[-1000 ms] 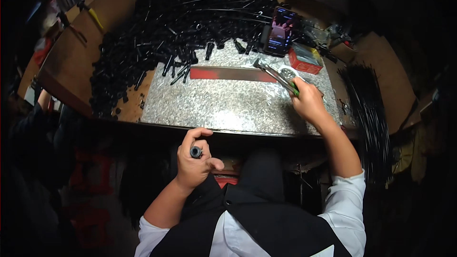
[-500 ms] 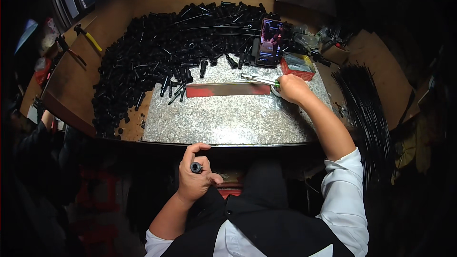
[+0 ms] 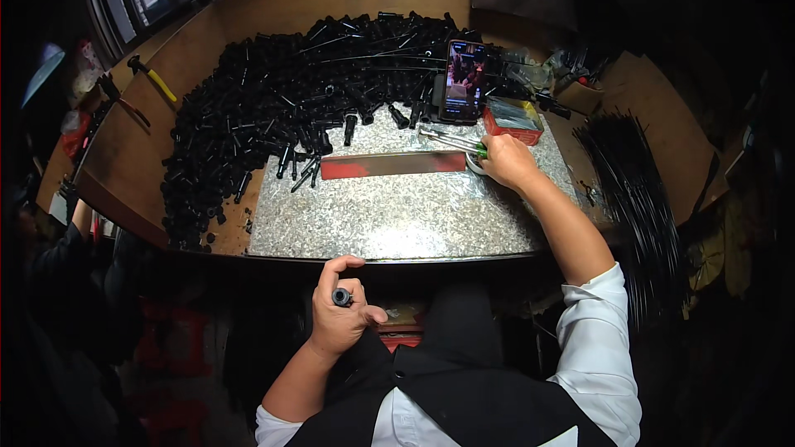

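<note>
My left hand (image 3: pixel 338 314) is in front of the table's near edge. Its lower fingers curl around a black tubular part (image 3: pixel 341 297) with its hollow end facing up, while the index finger and thumb stand apart. Over the right side of the stone slab, my right hand (image 3: pixel 509 161) closes on the green handle of a thin metal-shafted tool (image 3: pixel 454 140); its exact kind is not clear. A white round item (image 3: pixel 474 165) is partly hidden below the fingers. Beside it lies a long red and grey-brown bar (image 3: pixel 393 165).
A large heap of black tubular parts (image 3: pixel 273 91) covers the left and back. A phone (image 3: pixel 464 83) stands upright by a red box (image 3: pixel 513 120). Long black rods (image 3: pixel 629 190) lie at right. Yellow-handled pliers (image 3: pixel 157 81) hang on the left wooden wall.
The view has tilted slightly, so the table sits a little lower. Both hands keep nearly the same place and grip.
</note>
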`<state>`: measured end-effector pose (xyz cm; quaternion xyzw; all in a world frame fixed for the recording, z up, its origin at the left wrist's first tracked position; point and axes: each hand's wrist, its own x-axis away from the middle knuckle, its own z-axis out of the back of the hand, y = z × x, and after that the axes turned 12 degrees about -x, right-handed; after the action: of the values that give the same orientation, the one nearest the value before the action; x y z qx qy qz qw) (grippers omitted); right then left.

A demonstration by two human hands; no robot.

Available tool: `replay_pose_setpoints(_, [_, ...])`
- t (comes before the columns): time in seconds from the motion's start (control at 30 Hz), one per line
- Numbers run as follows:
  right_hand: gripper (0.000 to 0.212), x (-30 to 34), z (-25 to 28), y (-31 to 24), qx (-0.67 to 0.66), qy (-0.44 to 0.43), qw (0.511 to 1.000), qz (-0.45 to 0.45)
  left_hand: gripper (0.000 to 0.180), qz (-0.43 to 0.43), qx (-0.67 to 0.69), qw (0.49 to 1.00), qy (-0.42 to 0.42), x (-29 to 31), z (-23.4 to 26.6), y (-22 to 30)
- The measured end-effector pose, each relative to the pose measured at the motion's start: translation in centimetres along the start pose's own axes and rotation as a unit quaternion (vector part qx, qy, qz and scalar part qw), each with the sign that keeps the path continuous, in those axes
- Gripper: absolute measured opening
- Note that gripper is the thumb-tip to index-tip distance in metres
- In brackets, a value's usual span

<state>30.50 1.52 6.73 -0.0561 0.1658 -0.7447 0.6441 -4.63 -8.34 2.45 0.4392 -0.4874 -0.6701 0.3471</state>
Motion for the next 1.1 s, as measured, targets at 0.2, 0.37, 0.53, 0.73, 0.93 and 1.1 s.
replay_pose_setpoints(0.2, [0.016,3.3,0.2,-3.6,-0.202,0.031,0.979,0.013,0.078,-0.014,-0.047,0.999,-0.003,-0.2,-0.2,-0.7])
replay_pose_setpoints(0.37, [0.011,9.3,-1.8,-10.1,-0.475,-0.071,0.870,0.109,0.078,0.003,-0.068,0.998,0.010,-0.1,-0.4,-0.2])
replay_pose_setpoints(0.53, [0.008,13.7,-4.0,-13.7,-0.586,-0.117,0.784,0.169,0.078,-0.048,-0.104,0.992,0.046,-0.7,-1.2,0.3])
replay_pose_setpoints(0.73, [0.007,14.9,-4.8,-15.6,-0.619,-0.076,0.755,0.206,0.072,-0.012,-0.067,0.996,0.052,-0.5,-1.0,0.5])
replay_pose_setpoints(0.93, [0.008,15.1,-4.5,-15.6,-0.624,-0.136,0.743,0.200,0.076,-0.005,-0.026,0.999,0.030,-0.3,-0.9,0.5])
replay_pose_setpoints(1.1, [0.007,15.1,-4.8,-15.8,-0.611,-0.122,0.759,0.190,0.077,-0.017,-0.052,0.998,0.012,-0.1,-0.5,0.6])
